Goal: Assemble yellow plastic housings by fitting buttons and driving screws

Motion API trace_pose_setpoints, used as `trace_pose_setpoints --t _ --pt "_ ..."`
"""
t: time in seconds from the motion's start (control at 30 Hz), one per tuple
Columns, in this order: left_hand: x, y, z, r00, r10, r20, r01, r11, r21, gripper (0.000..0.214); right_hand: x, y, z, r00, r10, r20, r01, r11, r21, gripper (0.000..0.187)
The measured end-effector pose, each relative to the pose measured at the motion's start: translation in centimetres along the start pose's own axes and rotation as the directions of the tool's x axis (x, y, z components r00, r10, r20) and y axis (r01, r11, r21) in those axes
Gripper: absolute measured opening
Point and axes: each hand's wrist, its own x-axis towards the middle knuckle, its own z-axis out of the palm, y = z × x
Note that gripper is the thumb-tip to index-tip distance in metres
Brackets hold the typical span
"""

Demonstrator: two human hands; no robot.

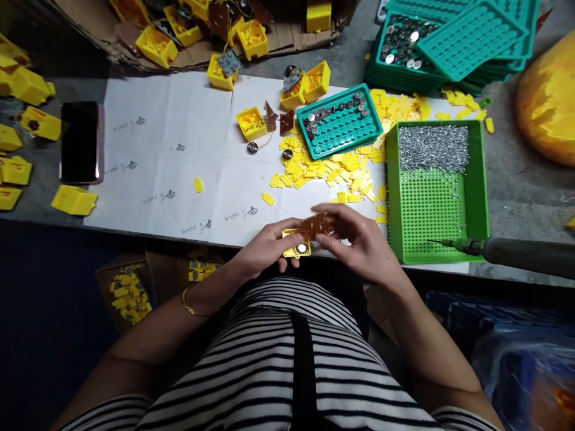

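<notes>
At the table's near edge my left hand [265, 246] grips a small yellow plastic housing [296, 245] with a round silver cell in it. My right hand [354, 236] pinches a brown circuit board [317, 225] over that housing. Both hands touch the same assembly, fingers curled round it.
A teal tray of button cells [340, 121] and a heap of yellow clips [332, 170] lie beyond the hands. The green screw tray [483, 191] and an electric screwdriver [516, 252] are on the right. A phone [79, 141] and yellow housings [27, 87] sit at the left.
</notes>
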Motion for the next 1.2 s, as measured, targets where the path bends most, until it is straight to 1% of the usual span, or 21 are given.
trace_pose_setpoints --t 0.07,0.13,0.17,0.23,0.3,0.37,0.43,0.53,0.6,0.67,0.73,0.8,0.9,1.07,1.13,1.2 --pt "0.0 0.0 -0.2 1.000 -0.011 0.015 0.013 0.991 -0.131 0.033 -0.3 0.0 0.1 0.995 -0.085 0.050 0.090 0.990 -0.105 0.019" --pt "0.0 0.1 -0.3 1.000 0.010 0.017 -0.005 0.970 -0.242 0.034 -0.5 -0.2 0.2 0.987 -0.148 0.057 0.157 0.967 -0.202 0.021" --pt "-0.1 0.1 -0.4 1.000 0.028 0.005 -0.025 0.959 -0.283 0.034 -0.7 -0.3 0.2 0.987 -0.154 0.045 0.161 0.954 -0.253 0.024" --pt "-0.1 0.1 -0.3 0.997 0.066 -0.038 -0.075 0.941 -0.330 0.036 -1.0 -0.5 0.3 0.994 -0.106 0.040 0.113 0.931 -0.348 0.027" --pt "-0.2 -0.1 0.0 0.992 0.102 -0.079 -0.123 0.932 -0.342 0.037 -1.2 -0.7 0.4 0.996 -0.034 0.083 0.064 0.917 -0.393 0.028" --pt "-0.2 -0.2 0.2 0.984 0.134 -0.113 -0.166 0.924 -0.345 0.036 -1.4 -0.8 0.6 0.993 -0.010 0.120 0.055 0.922 -0.383 0.029" --pt "-0.2 -0.2 0.4 0.977 0.161 -0.138 -0.200 0.917 -0.346 0.033 -1.6 -0.8 0.9 0.993 -0.027 0.113 0.064 0.941 -0.332 0.027" --pt "-0.1 0.0 0.7 0.970 0.181 -0.160 -0.225 0.918 -0.326 0.030 -1.7 -0.8 1.5 0.995 -0.061 0.073 0.079 0.955 -0.287 0.013" --pt "0.0 0.1 0.8 0.969 0.173 -0.175 -0.220 0.928 -0.302 0.029 -1.7 -0.8 1.8 0.993 -0.076 0.087 0.101 0.936 -0.337 0.010" --pt "0.0 0.2 0.8 0.969 0.152 -0.195 -0.204 0.937 -0.283 0.027 -1.8 -1.0 2.0 0.987 -0.070 0.146 0.126 0.901 -0.415 0.012" --pt "0.0 0.3 0.8 0.972 0.130 -0.194 -0.182 0.943 -0.279 0.026 -1.9 -1.2 2.1 0.981 -0.057 0.186 0.137 0.880 -0.454 0.013" --pt "-0.1 0.3 0.8 0.977 0.122 -0.173 -0.168 0.945 -0.282 0.026 -1.9 -1.2 2.1 0.985 -0.063 0.158 0.128 0.884 -0.449 0.016" --pt "-0.4 0.1 0.6 0.978 0.141 -0.152 -0.179 0.947 -0.268 0.030 -2.0 -0.9 2.0 0.995 -0.083 0.059 0.100 0.917 -0.387 0.024" --pt "-0.9 -0.3 0.5 0.974 0.167 -0.153 -0.201 0.950 -0.239 0.040 -1.7 -0.3 2.1 0.995 -0.075 -0.072 0.054 0.964 -0.262 0.018" --pt "-1.0 -0.3 0.5 0.971 0.173 -0.166 -0.209 0.949 -0.236 0.041 -1.7 -0.3 2.1 0.993 -0.100 -0.066 0.082 0.968 -0.237 0.020" --pt "-1.0 -0.3 0.5 0.972 0.169 -0.164 -0.207 0.944 -0.257 0.041 -1.7 -0.5 1.9 0.993 -0.120 -0.025 0.110 0.965 -0.240 0.026"
